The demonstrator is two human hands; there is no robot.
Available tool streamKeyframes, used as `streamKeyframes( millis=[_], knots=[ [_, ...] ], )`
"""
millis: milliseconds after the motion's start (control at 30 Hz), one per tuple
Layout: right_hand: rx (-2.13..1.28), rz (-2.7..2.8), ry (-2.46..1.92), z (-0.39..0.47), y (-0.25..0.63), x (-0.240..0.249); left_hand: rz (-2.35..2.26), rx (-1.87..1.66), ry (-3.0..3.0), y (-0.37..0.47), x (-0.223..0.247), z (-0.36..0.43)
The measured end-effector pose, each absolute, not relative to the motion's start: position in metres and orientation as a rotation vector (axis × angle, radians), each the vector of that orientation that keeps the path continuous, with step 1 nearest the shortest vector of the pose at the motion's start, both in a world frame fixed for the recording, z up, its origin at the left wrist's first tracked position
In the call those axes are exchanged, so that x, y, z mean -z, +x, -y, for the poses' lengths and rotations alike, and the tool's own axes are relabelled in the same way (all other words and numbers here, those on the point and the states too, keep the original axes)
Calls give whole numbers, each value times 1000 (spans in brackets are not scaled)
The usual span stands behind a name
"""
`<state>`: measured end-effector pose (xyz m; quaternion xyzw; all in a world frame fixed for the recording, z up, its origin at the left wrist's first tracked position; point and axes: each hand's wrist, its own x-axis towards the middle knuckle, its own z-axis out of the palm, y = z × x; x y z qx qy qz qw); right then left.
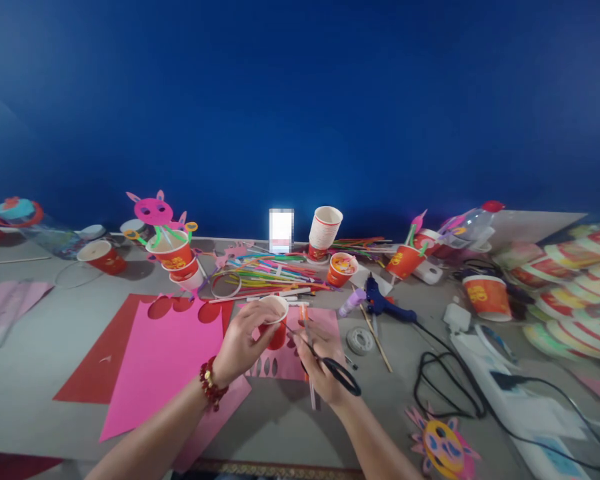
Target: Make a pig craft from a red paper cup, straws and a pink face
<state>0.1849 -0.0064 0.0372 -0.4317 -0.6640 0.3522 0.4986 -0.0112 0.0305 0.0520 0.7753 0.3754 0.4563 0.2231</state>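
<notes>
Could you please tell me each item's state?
Red paper cup, held in left hand
Black-handled scissors, held in right hand; blade opening unclear
White-rimmed paper cup stack, nested, mouths up
Blue plastic glue gun, lying down
Bright pink paper sheet, flat, edge cut
Clear plastic bottle, red cap on

Both bare forearms reach in from the bottom edge and converge at the middle. The left hand point(245, 337) is curled in a grip, its fingers point(263, 313) bent and its thumb opposed, with a beaded bracelet point(213, 385) around the wrist. The right hand point(323, 360), its wrist bare, is closed in a grip close beside it, fingers partly bent.
</notes>
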Motion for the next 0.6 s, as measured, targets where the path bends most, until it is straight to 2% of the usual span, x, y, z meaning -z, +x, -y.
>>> streamKeyframes(
  millis=[100,267,400,500,600],
  knots=[
    [-782,1726,-1023,7,185,-40,-1102,-1156,2210,-12,-60,-28],
    [-1197,1243,-1121,12,168,-32,-1116,-1255,2503,-10,-65,-23],
    [-1435,939,-1093,9,165,-27,-1078,-1156,2741,-11,-69,-25],
    [-1355,1147,-1073,5,177,-33,-1068,-1110,2634,-13,-79,-30],
    [-1067,1589,-1016,3,190,-43,-998,-1058,2362,-15,-90,-34]
  ],
)
